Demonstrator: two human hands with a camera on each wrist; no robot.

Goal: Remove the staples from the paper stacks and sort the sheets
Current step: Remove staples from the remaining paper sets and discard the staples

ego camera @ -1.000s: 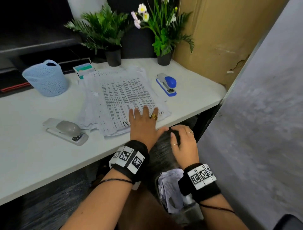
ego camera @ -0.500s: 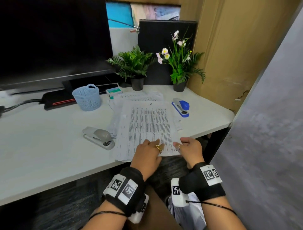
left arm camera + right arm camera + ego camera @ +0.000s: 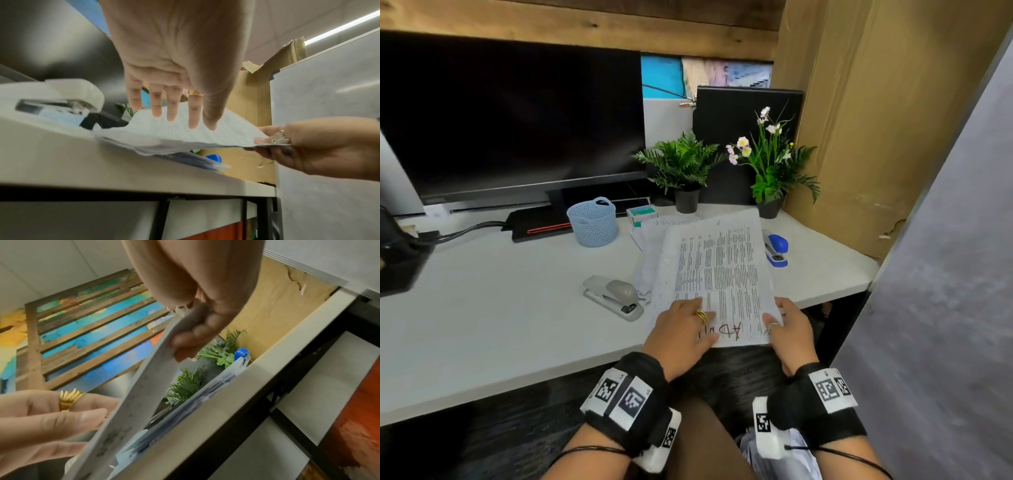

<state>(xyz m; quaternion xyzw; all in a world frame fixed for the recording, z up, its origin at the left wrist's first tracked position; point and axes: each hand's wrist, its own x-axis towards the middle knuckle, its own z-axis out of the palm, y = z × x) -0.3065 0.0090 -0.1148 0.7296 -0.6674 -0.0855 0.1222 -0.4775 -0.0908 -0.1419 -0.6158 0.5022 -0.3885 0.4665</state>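
Right hand [image 3: 789, 330] pinched the near right corner of the top paper stack [image 3: 722, 274], lifting it. Left hand [image 3: 681, 334] lay flat, fingers straight, on the stack's near left part at the counter [image 3: 500, 325] edge.

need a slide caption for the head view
Left hand rests flat on a printed paper stack while the right hand pinches its near corner, between a grey stapler and a blue stapler.
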